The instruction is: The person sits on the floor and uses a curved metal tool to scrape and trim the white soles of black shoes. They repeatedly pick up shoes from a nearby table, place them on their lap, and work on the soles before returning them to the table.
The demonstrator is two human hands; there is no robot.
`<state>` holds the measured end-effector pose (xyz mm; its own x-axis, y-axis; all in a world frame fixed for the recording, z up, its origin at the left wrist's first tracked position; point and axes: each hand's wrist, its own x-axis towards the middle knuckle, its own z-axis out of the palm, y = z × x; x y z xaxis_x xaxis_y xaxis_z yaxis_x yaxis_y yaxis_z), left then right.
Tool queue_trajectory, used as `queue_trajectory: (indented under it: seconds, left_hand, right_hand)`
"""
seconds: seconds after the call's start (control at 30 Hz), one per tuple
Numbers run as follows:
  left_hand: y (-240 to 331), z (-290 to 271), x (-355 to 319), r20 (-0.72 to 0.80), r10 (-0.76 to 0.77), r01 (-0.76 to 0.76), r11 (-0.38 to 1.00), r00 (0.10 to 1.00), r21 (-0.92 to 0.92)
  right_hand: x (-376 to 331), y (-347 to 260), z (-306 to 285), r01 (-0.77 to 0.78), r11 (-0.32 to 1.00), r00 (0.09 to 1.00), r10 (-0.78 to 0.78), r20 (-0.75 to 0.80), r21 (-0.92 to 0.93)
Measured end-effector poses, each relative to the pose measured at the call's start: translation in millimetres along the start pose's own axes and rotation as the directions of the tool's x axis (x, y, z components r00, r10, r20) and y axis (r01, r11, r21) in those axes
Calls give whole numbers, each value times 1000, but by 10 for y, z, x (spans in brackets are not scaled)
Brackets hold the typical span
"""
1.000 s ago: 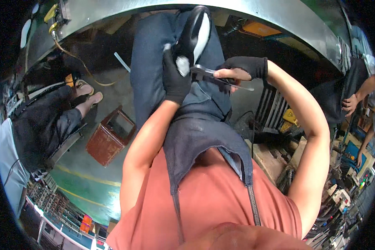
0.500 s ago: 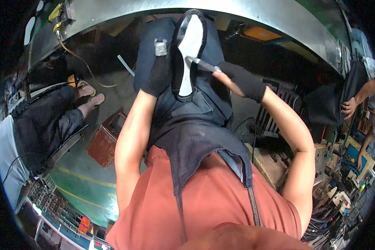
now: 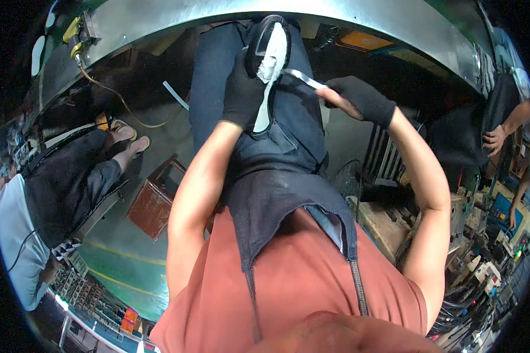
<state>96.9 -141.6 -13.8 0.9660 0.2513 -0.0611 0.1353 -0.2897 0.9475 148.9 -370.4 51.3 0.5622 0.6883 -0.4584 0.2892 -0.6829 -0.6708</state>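
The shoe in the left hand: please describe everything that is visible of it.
The shoe is black with a pale, whitish inner or sole face turned toward the camera. It stands roughly upright above the lap, toe end up. The gloved left hand grips its left side. A thin metal tool, held by the gloved right hand, meets its right edge. The material cannot be told.

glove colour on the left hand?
Black, a dark fabric glove on the left hand, which grips a black-and-white shoe. Shows best in the head view.
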Motion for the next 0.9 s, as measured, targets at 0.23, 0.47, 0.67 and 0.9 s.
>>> queue_trajectory:
  seconds: [0.23,0.47,0.67,0.9]
  left_hand:
    - [-26,-432,185,462,-135,334,862,877,-382]
    - [78,-185,101,134,-156,160,987,979,-17]
    - [-17,-372,86,515,-227,462,795,827,-393]
    - [-355,-156,-72,167,-56,64,997,984,-41]
  right_hand:
    - [374,-65,370,316,928,915,-353,-196,-197]
    - [-74,-407,79,112,970,981,-74,-179,217]
    - [491,-241,202,78,987,983,-53,-174,142]
    - [90,-409,466,41,972,955,29,-294,230]
